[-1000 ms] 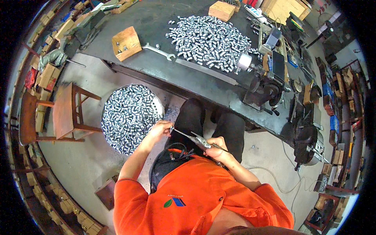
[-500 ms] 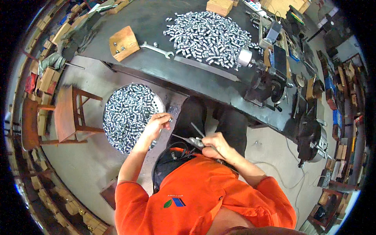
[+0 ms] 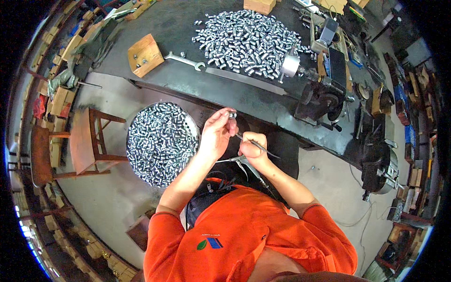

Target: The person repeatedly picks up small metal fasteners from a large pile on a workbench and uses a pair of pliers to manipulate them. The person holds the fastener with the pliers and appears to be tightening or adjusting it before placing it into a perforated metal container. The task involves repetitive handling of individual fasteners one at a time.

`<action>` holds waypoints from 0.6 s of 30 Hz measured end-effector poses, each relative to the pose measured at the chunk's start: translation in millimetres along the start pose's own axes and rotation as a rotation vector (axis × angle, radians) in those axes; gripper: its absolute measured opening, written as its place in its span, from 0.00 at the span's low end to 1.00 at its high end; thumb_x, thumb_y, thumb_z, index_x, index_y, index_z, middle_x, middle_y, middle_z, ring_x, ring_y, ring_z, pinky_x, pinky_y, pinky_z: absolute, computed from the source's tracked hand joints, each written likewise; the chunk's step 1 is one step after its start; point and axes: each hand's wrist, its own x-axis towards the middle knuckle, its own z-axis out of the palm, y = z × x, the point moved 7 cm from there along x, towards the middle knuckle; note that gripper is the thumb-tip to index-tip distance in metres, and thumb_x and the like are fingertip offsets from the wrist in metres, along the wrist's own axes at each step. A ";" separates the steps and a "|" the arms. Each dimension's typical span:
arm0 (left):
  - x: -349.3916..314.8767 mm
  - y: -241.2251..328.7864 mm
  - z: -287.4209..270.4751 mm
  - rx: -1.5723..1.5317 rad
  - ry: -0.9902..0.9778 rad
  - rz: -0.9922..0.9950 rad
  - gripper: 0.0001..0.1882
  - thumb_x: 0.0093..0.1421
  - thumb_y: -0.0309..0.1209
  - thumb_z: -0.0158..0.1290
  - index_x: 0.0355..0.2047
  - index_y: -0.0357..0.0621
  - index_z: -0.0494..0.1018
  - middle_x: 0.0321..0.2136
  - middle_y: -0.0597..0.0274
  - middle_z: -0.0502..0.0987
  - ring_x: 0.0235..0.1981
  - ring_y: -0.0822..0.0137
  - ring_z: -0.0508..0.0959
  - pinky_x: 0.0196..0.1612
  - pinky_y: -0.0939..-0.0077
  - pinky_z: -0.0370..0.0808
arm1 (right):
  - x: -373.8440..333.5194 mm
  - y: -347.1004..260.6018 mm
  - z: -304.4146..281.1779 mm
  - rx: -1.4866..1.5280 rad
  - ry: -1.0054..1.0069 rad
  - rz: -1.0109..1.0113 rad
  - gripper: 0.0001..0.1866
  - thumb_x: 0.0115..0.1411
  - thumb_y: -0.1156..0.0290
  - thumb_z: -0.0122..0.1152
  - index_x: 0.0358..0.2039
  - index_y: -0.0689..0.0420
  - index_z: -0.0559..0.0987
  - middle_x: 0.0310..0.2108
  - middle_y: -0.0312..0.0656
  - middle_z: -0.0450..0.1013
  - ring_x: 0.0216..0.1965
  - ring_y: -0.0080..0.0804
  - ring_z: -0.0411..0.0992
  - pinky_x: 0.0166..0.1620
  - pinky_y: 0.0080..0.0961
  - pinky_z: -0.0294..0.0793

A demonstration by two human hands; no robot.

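My left hand (image 3: 217,134) is closed, pinching a small shiny metal sleeve (image 3: 232,114) at its fingertips. Just to its right, my right hand (image 3: 252,145) is wrapped round a thin dark rod-shaped tool (image 3: 269,152). One end of this tool points up at the left hand's fingers; its exact kind I cannot make out. Below the right hand, an air blow gun (image 3: 242,161) with a slim nozzle rests over my lap. At my left, a round metal basin (image 3: 191,128) with holes along its rim is filled with similar sleeves.
A dark workbench (image 3: 188,84) crosses ahead, carrying a large heap of metal sleeves (image 3: 249,42), an open-ended wrench (image 3: 185,61), a wooden block (image 3: 144,55) and a bench vise (image 3: 319,101). A wooden chair (image 3: 84,141) stands left of the basin. A hose (image 3: 359,223) lies on the floor at right.
My left hand has moved up and right from beside the basin with the metal sleeve. My right hand has risen toward it with the rod-shaped tool, while the blow gun lies below.
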 end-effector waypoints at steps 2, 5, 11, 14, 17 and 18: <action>-0.7 -3.9 -1.0 -0.021 -0.031 -0.007 0.11 0.61 0.32 0.46 0.37 0.36 0.71 0.17 0.66 0.66 0.16 0.76 0.62 0.23 0.82 0.59 | 1.4 5.2 5.0 0.089 -0.014 0.044 0.12 0.42 0.79 0.48 0.09 0.58 0.57 0.10 0.33 0.58 0.13 0.20 0.64 0.16 0.21 0.63; -2.0 -11.3 -5.0 -0.012 0.026 -0.041 0.12 0.60 0.34 0.47 0.35 0.38 0.71 0.13 0.69 0.62 0.13 0.78 0.55 0.20 0.83 0.52 | 1.8 10.0 12.3 0.195 -0.046 0.103 0.12 0.44 0.76 0.50 0.10 0.59 0.59 0.09 0.33 0.58 0.13 0.17 0.61 0.15 0.19 0.60; 1.6 16.4 -29.9 -0.026 0.113 0.024 0.12 0.60 0.37 0.47 0.34 0.41 0.72 0.12 0.73 0.57 0.12 0.78 0.52 0.19 0.81 0.50 | 13.2 9.1 15.9 0.178 -0.205 0.107 0.13 0.44 0.76 0.48 0.07 0.58 0.61 0.07 0.33 0.59 0.10 0.17 0.60 0.14 0.18 0.58; -2.1 48.7 -37.5 0.306 0.140 0.123 0.11 0.61 0.34 0.46 0.33 0.40 0.73 0.12 0.70 0.64 0.11 0.79 0.57 0.16 0.84 0.52 | 22.2 8.8 7.7 0.199 -0.170 0.090 0.13 0.42 0.72 0.50 0.07 0.58 0.60 0.07 0.32 0.57 0.10 0.18 0.59 0.15 0.20 0.56; -16.8 40.9 -42.5 0.710 0.203 0.022 0.12 0.61 0.33 0.48 0.36 0.36 0.73 0.18 0.63 0.73 0.14 0.75 0.69 0.18 0.85 0.63 | 34.7 -9.0 9.9 0.037 -0.178 -0.059 0.13 0.42 0.72 0.50 0.08 0.59 0.59 0.07 0.32 0.55 0.11 0.16 0.55 0.16 0.21 0.53; -17.5 36.3 -40.9 0.710 0.158 0.024 0.12 0.60 0.33 0.49 0.36 0.35 0.73 0.18 0.62 0.73 0.15 0.73 0.71 0.20 0.84 0.66 | 37.4 -4.4 11.7 0.027 -0.184 -0.142 0.14 0.41 0.71 0.51 0.09 0.59 0.58 0.08 0.34 0.52 0.13 0.16 0.52 0.17 0.22 0.51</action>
